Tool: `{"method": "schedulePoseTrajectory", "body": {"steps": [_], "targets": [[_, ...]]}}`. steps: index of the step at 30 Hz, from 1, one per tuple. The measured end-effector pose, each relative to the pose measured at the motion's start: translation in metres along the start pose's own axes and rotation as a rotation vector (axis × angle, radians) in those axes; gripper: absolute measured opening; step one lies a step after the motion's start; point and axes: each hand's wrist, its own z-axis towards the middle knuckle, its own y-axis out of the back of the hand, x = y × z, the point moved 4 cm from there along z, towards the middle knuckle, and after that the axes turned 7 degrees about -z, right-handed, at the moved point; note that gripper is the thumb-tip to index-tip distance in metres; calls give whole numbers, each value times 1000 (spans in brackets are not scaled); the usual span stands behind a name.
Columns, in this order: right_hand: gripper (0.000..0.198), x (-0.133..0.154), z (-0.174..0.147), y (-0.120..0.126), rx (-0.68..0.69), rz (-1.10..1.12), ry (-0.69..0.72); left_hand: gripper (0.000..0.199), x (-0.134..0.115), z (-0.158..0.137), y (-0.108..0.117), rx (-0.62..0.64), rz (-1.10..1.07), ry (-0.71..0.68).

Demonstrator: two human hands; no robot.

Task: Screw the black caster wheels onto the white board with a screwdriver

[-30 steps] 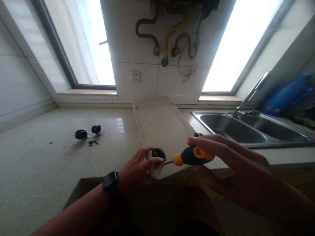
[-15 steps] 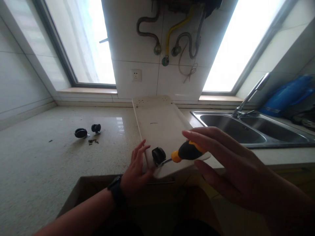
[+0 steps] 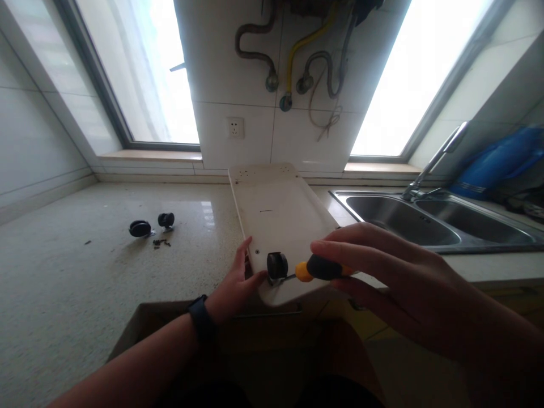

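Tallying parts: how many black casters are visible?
3: left caster and right caster on the counter, third caster on the board by the left hand; right hand may hide more.

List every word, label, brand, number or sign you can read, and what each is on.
None readable.
Board: a short dark line, no legible character.
Screwdriver, caster on the board, watch: any lettering is too small, dark or blurred to read.
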Motion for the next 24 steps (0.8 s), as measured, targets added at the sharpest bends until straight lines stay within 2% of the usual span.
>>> {"method": "schedulePoseTrajectory", "body": {"steps": [7,12,17,21,24], "targets": [[65,0,-5,0,45,-45,-48,98,1,2,0,7,-58,32],[53,-2,-4,1,-31,-117,-67,100,0,2,-1,9,-58,53],[42,-2,-2,1,-94,-174,-68,92,-3,1,-3,-12,7,35],[59,-1,-4,-1,-50,-137,-73,92,-3,0,-3,-11,-7,37],[70,-1,-4,-4,1,-28,-52,91,-2,0,-3,-13,7,35]]}}
